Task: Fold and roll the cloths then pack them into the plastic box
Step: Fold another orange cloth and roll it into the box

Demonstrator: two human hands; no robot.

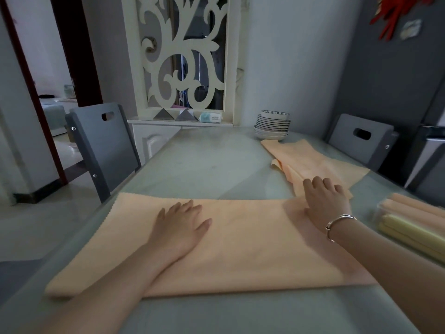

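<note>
A peach cloth [240,242] lies spread flat on the bench [204,160], close to the near edge, its long axis running left to right across the person's front. It looks already folded into a broad band, with the fold line along the near side.

The left hand [180,222] rests palm down on the left half of the cloth, fingers straight and slightly spread, gripping nothing. The right hand [325,198] lies flat at the cloth's far right corner, fingers extended and reaching onto the edge of a second heap of peach cloths [313,162] that sits toward the far right of the bench. Neither grip is closed on anything; both only press or touch fabric.

At the right edge of the bench stands the plastic box [382,210], already holding rolled cloths [414,220] in peach and pale yellow, and partly cut off by the frame.

Judging from this, the step in hand is smoothing before another fold or the roll. Since the band runs sideways, a roll would likely start at one short end; the right hand is nearer the box, so rolling from the left toward the right would finish closest to it.

A stack of plates [273,126] sits at the far edge.
</note>
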